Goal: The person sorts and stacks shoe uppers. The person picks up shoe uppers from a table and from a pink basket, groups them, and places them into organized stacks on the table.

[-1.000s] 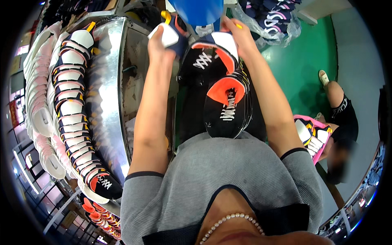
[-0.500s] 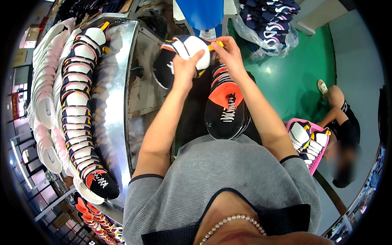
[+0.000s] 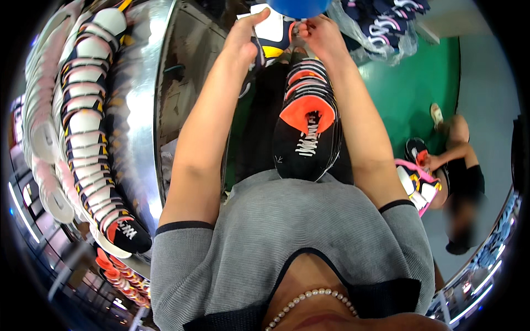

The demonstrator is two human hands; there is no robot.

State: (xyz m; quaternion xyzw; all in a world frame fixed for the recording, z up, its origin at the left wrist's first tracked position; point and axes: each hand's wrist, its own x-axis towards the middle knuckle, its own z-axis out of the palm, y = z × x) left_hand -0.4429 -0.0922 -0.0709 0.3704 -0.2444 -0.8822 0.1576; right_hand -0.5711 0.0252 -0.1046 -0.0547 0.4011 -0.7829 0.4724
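To the far left of the grip, a long curved row of white, black and orange shoe uppers is being kept stacked along a shiny metal machine housing. The left hand is being held out at arm's length, its fingers closed over the near left edge of a white, navy and yellow sneaker upper. That upper is being held at the top of the view, just under a blue rounded object and just beyond the far end of a stack of black sneakers with orange tongues and white laces, which is lying between the forearms and reaching back toward the grey knit top. The right hand is being pinched together at the upper's right edge; whether a small item is also being gripped there cannot be told.

In judgement, the upper is best being kept level and taut between both hands, clear of the stack below, so that neither edge slips.

Further right, a clear bag of dark shoes is lying on the green floor, where another person is sitting.
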